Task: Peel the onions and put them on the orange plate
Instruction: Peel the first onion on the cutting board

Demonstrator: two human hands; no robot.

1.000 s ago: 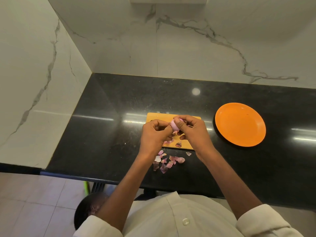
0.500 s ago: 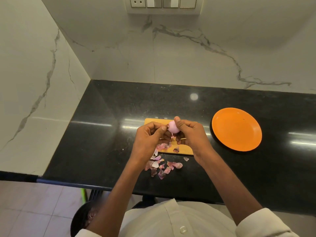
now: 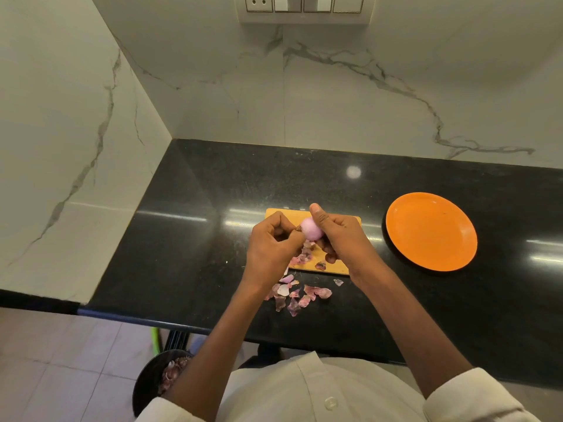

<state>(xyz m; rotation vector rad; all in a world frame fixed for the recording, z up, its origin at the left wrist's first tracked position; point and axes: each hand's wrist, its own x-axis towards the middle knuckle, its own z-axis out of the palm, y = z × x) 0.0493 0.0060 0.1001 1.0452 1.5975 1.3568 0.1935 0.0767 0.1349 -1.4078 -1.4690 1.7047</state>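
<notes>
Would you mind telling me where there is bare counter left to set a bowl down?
The black counter is bare left of the cutting board, behind it up to the marble wall, and beyond the orange plate. It is crowded at the front edge, where onion peels lie under both wrists.

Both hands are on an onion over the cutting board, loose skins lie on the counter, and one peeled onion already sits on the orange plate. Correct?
Not quite: the orange plate holds no onion, as the head view shows. The rest stands: the left hand and right hand hold the onion over the cutting board, with loose skins on the counter.
</notes>
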